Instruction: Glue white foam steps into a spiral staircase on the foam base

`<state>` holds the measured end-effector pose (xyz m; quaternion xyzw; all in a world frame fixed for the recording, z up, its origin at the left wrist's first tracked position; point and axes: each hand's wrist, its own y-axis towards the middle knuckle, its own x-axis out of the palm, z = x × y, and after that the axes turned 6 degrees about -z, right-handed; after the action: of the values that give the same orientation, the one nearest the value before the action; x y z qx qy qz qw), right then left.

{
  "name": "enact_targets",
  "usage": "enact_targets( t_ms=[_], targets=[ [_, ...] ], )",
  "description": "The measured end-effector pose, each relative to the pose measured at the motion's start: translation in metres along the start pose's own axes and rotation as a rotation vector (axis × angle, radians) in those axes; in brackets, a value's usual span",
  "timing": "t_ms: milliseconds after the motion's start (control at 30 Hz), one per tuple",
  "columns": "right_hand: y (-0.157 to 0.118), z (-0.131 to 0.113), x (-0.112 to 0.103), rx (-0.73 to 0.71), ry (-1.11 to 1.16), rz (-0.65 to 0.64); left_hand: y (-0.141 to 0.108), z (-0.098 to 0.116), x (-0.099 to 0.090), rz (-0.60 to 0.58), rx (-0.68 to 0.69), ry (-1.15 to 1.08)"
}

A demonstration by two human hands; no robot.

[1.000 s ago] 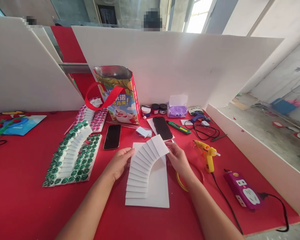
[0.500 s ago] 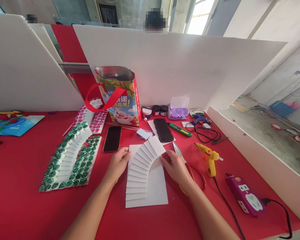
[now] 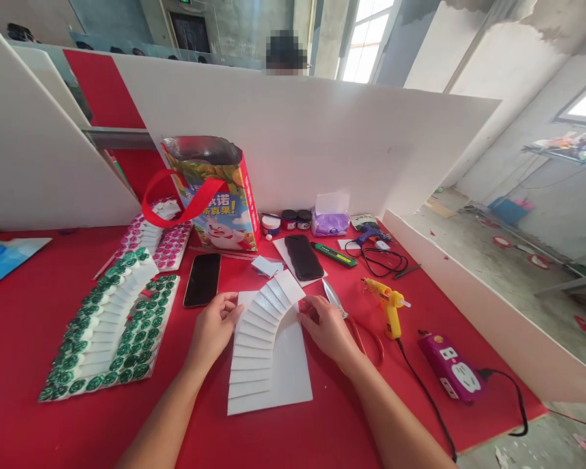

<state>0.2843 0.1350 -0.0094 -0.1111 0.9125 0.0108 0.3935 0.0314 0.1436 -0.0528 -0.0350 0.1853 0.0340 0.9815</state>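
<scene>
A white board lies on the red table, bearing a curved fan of overlapping white strips like a winding stair. My left hand pinches the board's upper left edge between thumb and fingers. On the other side, my right hand has thumb and fingers closed at the right edge, near the top end of the curve. Left of them rests a similar piece with green rosettes along a white stair. Scissors with red handles lie beside my right hand, partly beneath the forearm.
Behind stand a printed bag, a pink-rosette piece, small jars and purple tissues. Two phones and a green cutter lie nearer. At right are a yellow glue gun and purple power strip.
The camera view has turned to the right, so the table objects appear further left. Both hands remain at the edges of the white board.
</scene>
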Motion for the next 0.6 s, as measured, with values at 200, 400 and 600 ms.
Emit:
enact_targets(
  t_ms=[200, 400, 600],
  targets=[
    [0.013, 0.001, -0.025, 0.068, -0.136, 0.071, 0.002, -0.004, 0.000, 0.000, -0.003, 0.025],
    [0.066, 0.001, -0.044, 0.078, -0.333, 0.132, 0.001, -0.002, -0.001, -0.002, -0.025, 0.012],
    [0.089, 0.000, -0.026, 0.039, -0.450, 0.094, 0.002, -0.001, 0.000, 0.009, -0.014, -0.005]
  ],
)
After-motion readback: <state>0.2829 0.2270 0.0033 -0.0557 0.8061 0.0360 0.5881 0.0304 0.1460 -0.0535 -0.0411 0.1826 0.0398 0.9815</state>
